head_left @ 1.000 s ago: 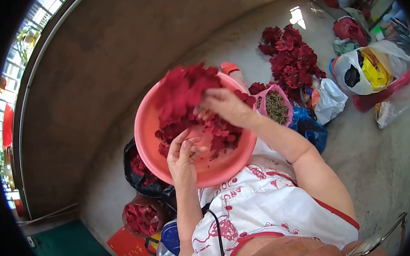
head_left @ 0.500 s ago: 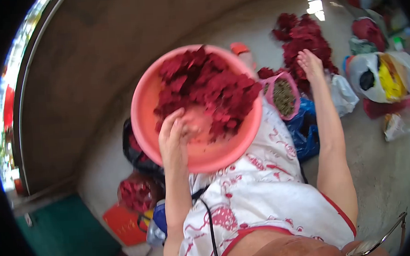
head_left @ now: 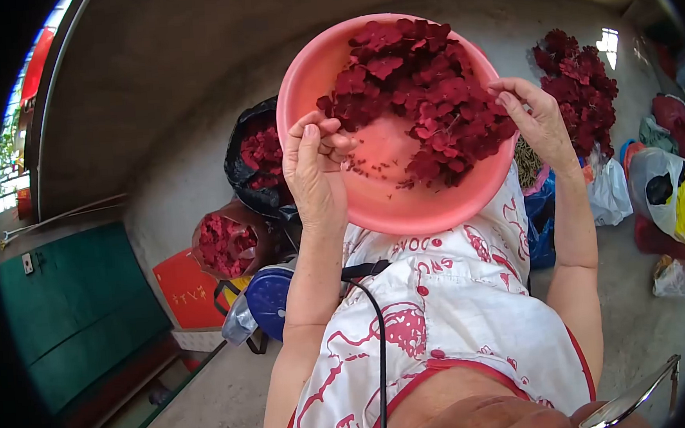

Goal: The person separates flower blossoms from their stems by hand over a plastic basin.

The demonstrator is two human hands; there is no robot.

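Note:
A pink plastic basin point(head_left: 393, 203) is held up in front of me, tilted, with a heap of dark red flower petals point(head_left: 425, 95) in its far half. My left hand point(head_left: 314, 169) grips the basin's near left rim, thumb inside. My right hand point(head_left: 535, 120) holds the right rim, fingers curled over the edge and touching the petals. The bare pink bottom of the basin shows a few small crumbs.
A black bag point(head_left: 253, 160) and a dark bag point(head_left: 222, 241) of red petals sit at the left on the concrete floor. A pile of red flowers point(head_left: 577, 82), white and blue plastic bags point(head_left: 612, 193) lie at the right. A blue object point(head_left: 273, 293) is by my knee.
My right hand left the petals, reached out to the right, then came back to the basin's right rim. The basin has risen and moved right in view; the petals have spread out.

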